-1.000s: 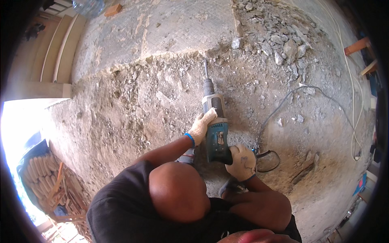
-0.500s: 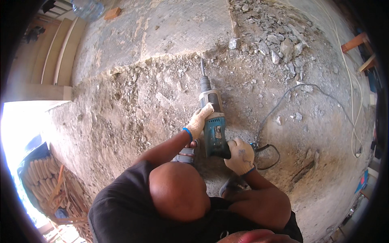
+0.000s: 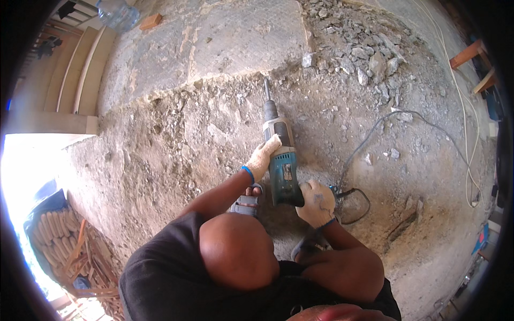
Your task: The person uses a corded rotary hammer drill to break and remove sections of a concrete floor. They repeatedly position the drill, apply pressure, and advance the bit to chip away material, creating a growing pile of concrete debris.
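A teal and grey demolition hammer (image 3: 285,174) lies in front of me, its long steel chisel (image 3: 267,89) pointing away. The tip meets the broken edge of the raised concrete slab (image 3: 235,40). My left hand (image 3: 262,156), in a whitish knit glove with a blue cuff, is closed around the tool's middle, just behind its grey front housing. At the rear, my right hand (image 3: 316,203), gloved the same way, wraps the handle; its fingertips are partly hidden. A sandalled foot (image 3: 246,203) is close to the tool's left side, below my left wrist.
Broken concrete chunks (image 3: 377,64) are heaped at the far right. A dark power cord (image 3: 369,131) loops over the rubble to the right, near a pale cable (image 3: 463,107). Pale steps (image 3: 80,69) stand at the left, with a water bottle (image 3: 118,15) and a brick (image 3: 151,21) beyond.
The view has shifted very slightly. Both hands keep their hold on the demolition hammer, and the chisel tip stays at the slab edge.
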